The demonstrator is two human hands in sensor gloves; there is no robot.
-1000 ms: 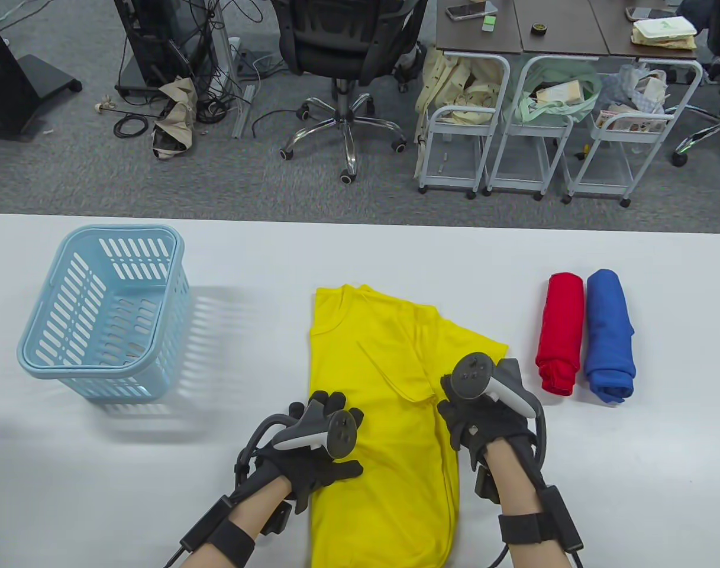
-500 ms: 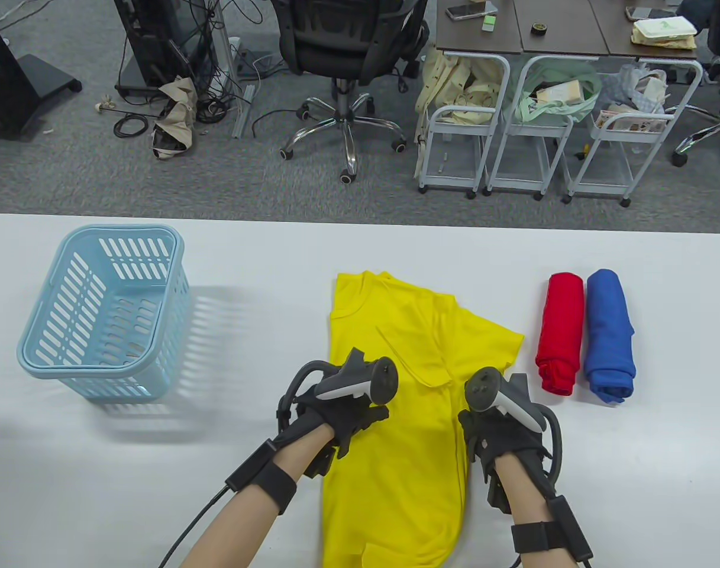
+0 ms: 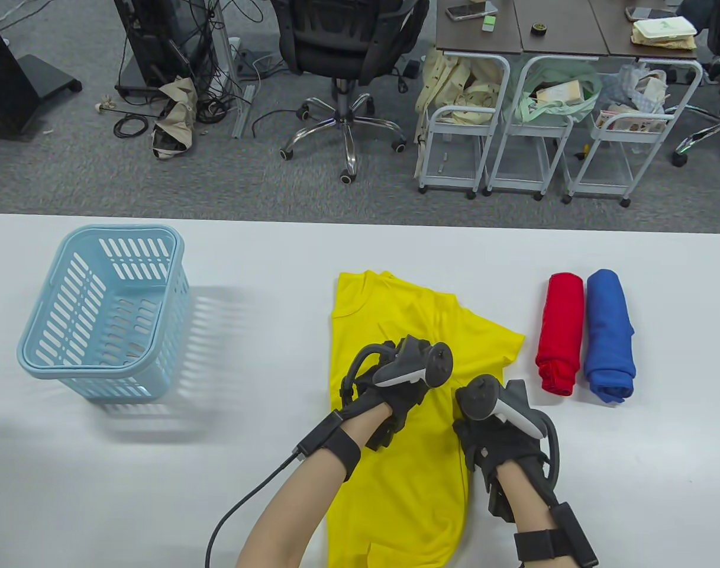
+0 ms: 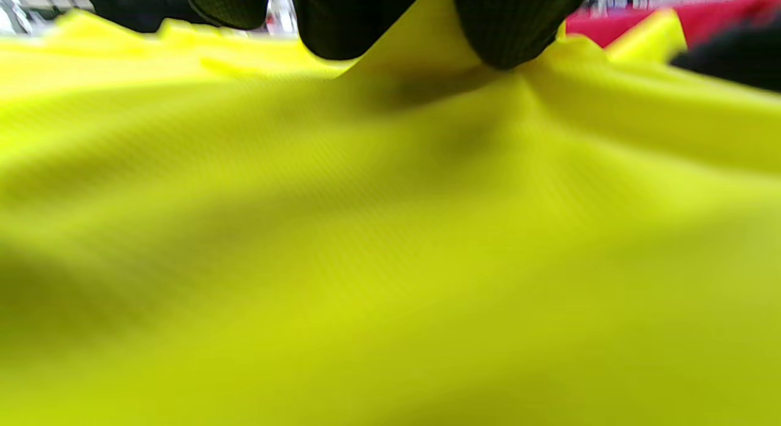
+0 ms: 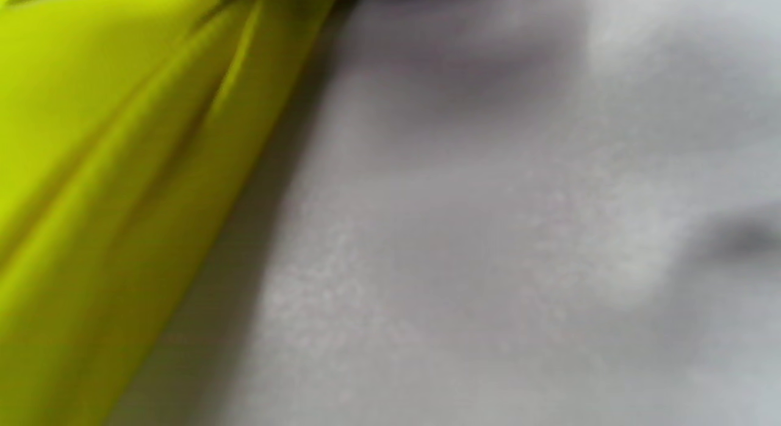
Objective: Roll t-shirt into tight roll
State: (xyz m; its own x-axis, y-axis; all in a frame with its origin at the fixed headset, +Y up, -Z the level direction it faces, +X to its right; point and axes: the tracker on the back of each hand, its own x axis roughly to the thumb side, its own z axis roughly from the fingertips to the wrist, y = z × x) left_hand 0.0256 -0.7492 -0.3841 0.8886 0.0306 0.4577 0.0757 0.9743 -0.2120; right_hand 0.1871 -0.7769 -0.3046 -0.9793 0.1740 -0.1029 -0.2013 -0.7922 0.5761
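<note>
Yellow t-shirt (image 3: 395, 473) lies flat on the white desk (image 3: 265, 260), folded lengthwise, its near end running off the bottom edge of our table view. Our left hand (image 3: 389, 390) sits on its middle; the left wrist view shows fingers (image 4: 518, 29) pinching up a ridge of cloth. Our right hand (image 3: 496, 438) rests at the shirt's right edge, but we cannot tell how its fingers lie. Just right, a red roll (image 3: 561, 334) touches a blue roll (image 3: 609, 336). Bare desk separates shirt and light blue basket (image 3: 58, 355), which holds nothing we can see.
</note>
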